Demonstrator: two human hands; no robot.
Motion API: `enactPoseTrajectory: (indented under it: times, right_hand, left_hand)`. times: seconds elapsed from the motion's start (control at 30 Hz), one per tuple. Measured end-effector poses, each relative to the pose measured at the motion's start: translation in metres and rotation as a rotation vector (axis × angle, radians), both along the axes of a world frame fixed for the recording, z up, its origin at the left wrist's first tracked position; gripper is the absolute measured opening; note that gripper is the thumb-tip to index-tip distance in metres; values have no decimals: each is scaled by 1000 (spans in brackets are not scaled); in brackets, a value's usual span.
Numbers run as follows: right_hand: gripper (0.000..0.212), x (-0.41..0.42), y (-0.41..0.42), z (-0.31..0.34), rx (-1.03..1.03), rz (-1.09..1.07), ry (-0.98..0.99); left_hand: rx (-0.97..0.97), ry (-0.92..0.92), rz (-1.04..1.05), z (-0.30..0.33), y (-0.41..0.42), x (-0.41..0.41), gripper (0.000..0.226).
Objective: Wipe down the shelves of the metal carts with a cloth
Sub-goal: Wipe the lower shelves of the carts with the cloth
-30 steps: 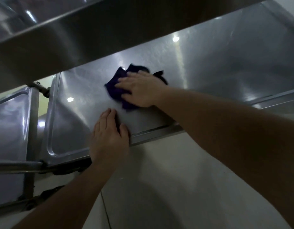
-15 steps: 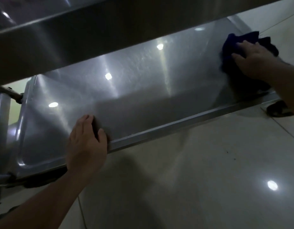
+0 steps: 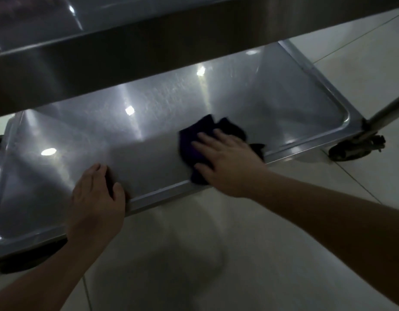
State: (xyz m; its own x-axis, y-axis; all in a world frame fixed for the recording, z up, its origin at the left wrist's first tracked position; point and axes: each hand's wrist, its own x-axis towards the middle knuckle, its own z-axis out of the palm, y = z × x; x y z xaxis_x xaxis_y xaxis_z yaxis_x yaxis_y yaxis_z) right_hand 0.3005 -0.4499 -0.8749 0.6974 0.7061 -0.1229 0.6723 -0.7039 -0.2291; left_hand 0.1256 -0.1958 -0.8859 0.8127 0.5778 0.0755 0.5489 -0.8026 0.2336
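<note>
One dark purple cloth (image 3: 195,145) lies bunched on the lower shelf (image 3: 149,131) of the metal cart, toward the near rim and right of the shelf's middle. The right hand (image 3: 225,160) lies flat on top of it, fingers straight and spread, pressing it down onto the steel rather than gripping it; folds of the cloth stick out beyond the fingertips and beside the wrist. The cloth looks soft, light and limp, so it should bunch and slide easily under the palm on such a smooth surface. A flat, broad press over its middle seems the best hold, since pinching an edge would likely let the rest trail and fold.

The left hand (image 3: 97,196) rests on the shelf's near rim, well apart from the cloth, with its fingers laid over the raised lip onto the shelf surface and its thumb along the edge. It appears to steady the cart, which stands on casters, one caster (image 3: 355,147) showing at the right corner beside an upright post (image 3: 387,113).

The shelf is shiny, stiff sheet steel with a shallow raised border and bright light reflections. An upper shelf (image 3: 126,52) overhangs it, hiding the far part. Pale floor tiles (image 3: 239,254) lie below.
</note>
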Motion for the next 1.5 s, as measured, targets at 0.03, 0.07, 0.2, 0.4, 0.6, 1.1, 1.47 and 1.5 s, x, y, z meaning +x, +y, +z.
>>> enactPoseTrajectory:
  times: [0.03, 0.07, 0.2, 0.4, 0.6, 1.1, 1.47, 1.5]
  right_hand:
    - [65, -6, 14, -1, 7, 80, 14]
    - [65, -7, 22, -1, 12, 126, 31]
    - [63, 38, -1, -3, 28, -21, 18]
    - [68, 169, -135, 0, -80, -631, 41]
    - [71, 124, -108, 1, -38, -660, 86]
    - [63, 54, -66, -1, 10, -435, -9]
    - [75, 1, -13, 3, -66, -457, 46]
    - [76, -19, 7, -1, -58, -273, 46]
  left_hand:
    - [0, 7, -4, 1, 1, -1, 64]
    - [2, 20, -6, 1, 1, -3, 61]
    - [0, 53, -16, 5, 4, -4, 68]
    - [10, 66, -5, 3, 6, -4, 70]
    - [7, 63, 23, 0, 5, 0, 73]
    - [-6, 63, 2, 0, 8, -6, 75]
    - [21, 47, 31, -7, 5, -2, 71]
    - [20, 48, 32, -6, 5, -3, 71]
